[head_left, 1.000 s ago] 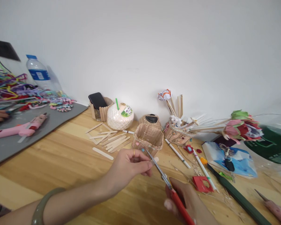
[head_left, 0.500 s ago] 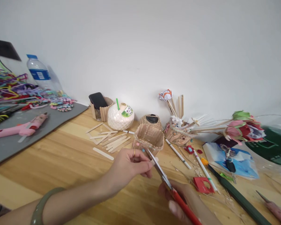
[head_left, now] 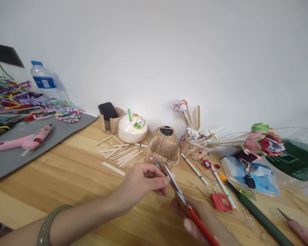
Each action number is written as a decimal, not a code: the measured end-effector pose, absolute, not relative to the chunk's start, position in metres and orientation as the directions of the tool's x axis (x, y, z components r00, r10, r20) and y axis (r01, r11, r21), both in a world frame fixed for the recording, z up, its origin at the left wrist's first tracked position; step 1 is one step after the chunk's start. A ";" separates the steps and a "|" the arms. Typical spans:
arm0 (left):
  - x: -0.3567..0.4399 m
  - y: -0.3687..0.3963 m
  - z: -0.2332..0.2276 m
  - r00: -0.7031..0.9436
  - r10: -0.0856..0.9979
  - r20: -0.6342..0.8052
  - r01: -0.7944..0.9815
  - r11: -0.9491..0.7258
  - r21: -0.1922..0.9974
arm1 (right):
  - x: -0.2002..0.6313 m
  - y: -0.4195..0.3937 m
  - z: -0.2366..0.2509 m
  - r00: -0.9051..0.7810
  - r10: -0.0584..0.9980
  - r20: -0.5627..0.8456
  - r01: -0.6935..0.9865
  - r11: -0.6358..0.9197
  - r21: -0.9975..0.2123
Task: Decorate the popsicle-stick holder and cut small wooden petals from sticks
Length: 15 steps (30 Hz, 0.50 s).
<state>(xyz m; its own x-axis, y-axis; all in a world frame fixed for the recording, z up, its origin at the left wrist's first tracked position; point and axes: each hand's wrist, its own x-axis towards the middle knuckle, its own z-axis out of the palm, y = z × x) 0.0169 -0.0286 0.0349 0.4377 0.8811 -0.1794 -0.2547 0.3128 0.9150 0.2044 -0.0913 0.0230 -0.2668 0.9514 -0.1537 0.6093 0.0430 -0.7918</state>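
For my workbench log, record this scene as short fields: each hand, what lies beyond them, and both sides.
Left hand: pinches a small pale piece, mostly hidden
Right hand: holds red-handled scissors, blades parted
Just beyond hands: open-topped tan box, twine roll behind it
Left of box: loose wooden sticks, white coconut with green straw
Far left: pink glue gun on grey mat
Right: red card with a hole, paper flower
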 end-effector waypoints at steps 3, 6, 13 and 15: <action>0.017 -0.029 0.036 0.436 0.880 -0.186 -0.246 0.316 0.916 | 0.205 -0.092 0.020 -0.246 0.953 -0.175 0.600 0.008 -0.800; 0.017 -0.029 0.036 0.429 0.881 -0.198 -0.238 0.322 0.916 | 0.205 -0.091 0.018 -0.236 0.959 -0.158 0.592 0.013 -0.806; 0.016 -0.029 0.034 0.435 0.880 -0.193 -0.266 0.330 0.906 | 0.210 -0.085 0.022 -0.290 0.935 -0.203 0.669 0.047 -0.741; 0.017 -0.030 0.031 0.434 0.880 -0.195 -0.277 0.336 0.900 | 0.213 -0.084 0.023 -0.286 0.934 -0.212 0.688 0.047 -0.724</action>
<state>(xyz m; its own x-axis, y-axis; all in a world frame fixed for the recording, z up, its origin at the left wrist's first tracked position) 0.0171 -0.0301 0.0315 0.4338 0.8797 -0.1946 -0.2766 0.3356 0.9005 0.2130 -0.0839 0.0229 -0.2865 0.9344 -0.2119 0.6884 0.0469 -0.7238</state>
